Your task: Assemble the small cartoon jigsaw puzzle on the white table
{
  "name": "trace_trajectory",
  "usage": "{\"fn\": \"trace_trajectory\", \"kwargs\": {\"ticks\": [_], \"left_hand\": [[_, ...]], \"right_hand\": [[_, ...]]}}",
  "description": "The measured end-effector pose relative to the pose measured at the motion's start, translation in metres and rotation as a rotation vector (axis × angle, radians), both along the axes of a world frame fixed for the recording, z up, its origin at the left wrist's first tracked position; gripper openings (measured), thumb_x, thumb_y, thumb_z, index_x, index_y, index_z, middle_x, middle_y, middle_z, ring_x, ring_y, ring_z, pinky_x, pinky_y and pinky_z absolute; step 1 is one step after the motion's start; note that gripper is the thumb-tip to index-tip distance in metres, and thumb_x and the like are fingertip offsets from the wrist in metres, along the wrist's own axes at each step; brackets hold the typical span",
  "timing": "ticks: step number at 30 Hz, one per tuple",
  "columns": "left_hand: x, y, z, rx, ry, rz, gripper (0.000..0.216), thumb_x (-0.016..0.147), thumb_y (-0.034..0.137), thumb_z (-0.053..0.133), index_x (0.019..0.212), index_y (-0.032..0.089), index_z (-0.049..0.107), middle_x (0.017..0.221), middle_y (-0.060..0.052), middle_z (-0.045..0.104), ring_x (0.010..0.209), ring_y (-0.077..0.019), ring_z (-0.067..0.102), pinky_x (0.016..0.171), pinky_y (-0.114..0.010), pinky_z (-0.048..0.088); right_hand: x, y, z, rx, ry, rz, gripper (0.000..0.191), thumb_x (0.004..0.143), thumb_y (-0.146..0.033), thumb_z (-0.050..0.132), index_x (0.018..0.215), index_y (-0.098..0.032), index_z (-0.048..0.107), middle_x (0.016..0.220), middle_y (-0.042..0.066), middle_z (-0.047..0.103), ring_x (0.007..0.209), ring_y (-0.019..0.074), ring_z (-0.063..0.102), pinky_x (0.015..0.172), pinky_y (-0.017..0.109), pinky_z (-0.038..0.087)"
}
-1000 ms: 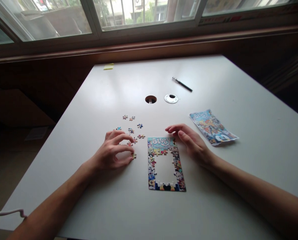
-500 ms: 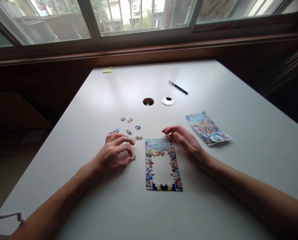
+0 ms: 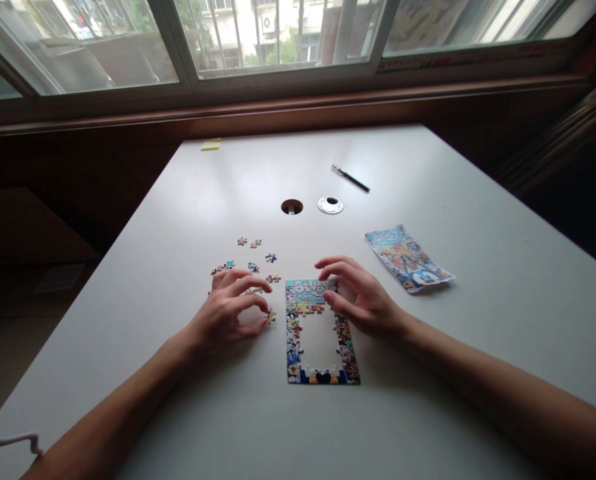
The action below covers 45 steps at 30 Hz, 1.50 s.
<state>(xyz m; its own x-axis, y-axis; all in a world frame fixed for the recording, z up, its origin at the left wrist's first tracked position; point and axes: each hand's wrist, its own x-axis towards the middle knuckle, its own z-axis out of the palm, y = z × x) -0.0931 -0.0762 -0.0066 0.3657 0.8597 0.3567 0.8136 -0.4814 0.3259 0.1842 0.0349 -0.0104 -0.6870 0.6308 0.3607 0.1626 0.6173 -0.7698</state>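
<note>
Between the thumb and a finger of my left hand (image 3: pixel 231 303) is a small yellowish jigsaw piece (image 3: pixel 271 317), near the puzzle's left edge. Several loose jigsaw pieces (image 3: pixel 253 267) lie beyond and partly beneath that hand. The jigsaw puzzle (image 3: pixel 293 340) lies flat, with its border joined and the white table showing through its middle. My right hand (image 3: pixel 361 297) is over the puzzle's upper right corner, fingers apart and curved, holding nothing. It hides part of the title and the right border.
A printed picture sheet (image 3: pixel 405 257) with a curled edge lies to the right. Farther back on the white table (image 3: pixel 218 420) are a black pen (image 3: pixel 351 178), a round cable hole (image 3: pixel 292 207) and its silver cover (image 3: pixel 331 205). A yellow sticky note (image 3: pixel 211 144) marks the far left corner.
My right hand has moved left and over the puzzle's upper right corner. My left hand, with the piece at its fingertips, has shifted slightly toward the puzzle. The view has moved a little.
</note>
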Motion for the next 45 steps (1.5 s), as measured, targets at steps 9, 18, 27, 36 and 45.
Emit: {"fn": "trace_trajectory", "kwargs": {"ticks": [9, 18, 27, 36, 45], "left_hand": [[0.019, 0.003, 0.003, 0.073, -0.019, -0.001, 0.003, 0.082, 0.023, 0.070, 0.081, 0.024, 0.068, 0.113, 0.000, 0.072, 0.109, -0.0247, 0.056, 0.098, -0.044, 0.037], [0.028, 0.001, 0.003, 0.052, -0.069, 0.025, 0.004, 0.084, 0.026, 0.071, 0.083, 0.024, 0.068, 0.117, 0.000, 0.070, 0.113, -0.0245, 0.055, 0.102, -0.045, 0.034], [0.034, 0.002, 0.004, 0.054, -0.086, 0.023, 0.004, 0.084, 0.024, 0.070, 0.084, 0.024, 0.067, 0.117, 0.000, 0.069, 0.113, -0.0238, 0.055, 0.102, -0.044, 0.034], [0.031, 0.003, -0.001, 0.039, -0.123, -0.015, 0.008, 0.083, 0.022, 0.070, 0.085, 0.022, 0.062, 0.113, -0.003, 0.068, 0.109, -0.0230, 0.055, 0.099, -0.042, 0.035], [0.021, -0.003, -0.009, 0.024, -0.133, -0.071, 0.030, 0.081, 0.022, 0.065, 0.073, 0.020, 0.037, 0.075, 0.000, 0.052, 0.076, -0.0157, 0.047, 0.076, -0.033, 0.034]], "right_hand": [[-0.006, -0.012, -0.002, 0.499, -0.112, 0.054, 0.017, 0.083, -0.032, 0.071, 0.095, -0.025, 0.062, 0.125, 0.009, 0.062, 0.119, 0.0324, 0.052, 0.096, 0.052, 0.044], [-0.019, -0.022, -0.005, 0.590, -0.101, 0.032, 0.021, 0.086, -0.040, 0.072, 0.096, -0.024, 0.066, 0.126, 0.009, 0.063, 0.119, 0.0315, 0.051, 0.096, 0.049, 0.041], [-0.023, -0.026, -0.008, 0.587, -0.102, 0.037, 0.016, 0.088, -0.036, 0.071, 0.095, -0.022, 0.066, 0.121, 0.007, 0.065, 0.114, 0.0283, 0.053, 0.096, 0.046, 0.040], [-0.024, -0.025, -0.009, 0.509, -0.103, 0.035, 0.010, 0.085, -0.027, 0.071, 0.091, -0.022, 0.066, 0.114, 0.007, 0.067, 0.109, 0.0265, 0.055, 0.094, 0.044, 0.041], [-0.013, -0.011, -0.005, 0.339, -0.108, 0.025, 0.013, 0.077, -0.022, 0.074, 0.084, -0.022, 0.064, 0.113, 0.008, 0.064, 0.107, 0.0268, 0.055, 0.095, 0.045, 0.046]]}}
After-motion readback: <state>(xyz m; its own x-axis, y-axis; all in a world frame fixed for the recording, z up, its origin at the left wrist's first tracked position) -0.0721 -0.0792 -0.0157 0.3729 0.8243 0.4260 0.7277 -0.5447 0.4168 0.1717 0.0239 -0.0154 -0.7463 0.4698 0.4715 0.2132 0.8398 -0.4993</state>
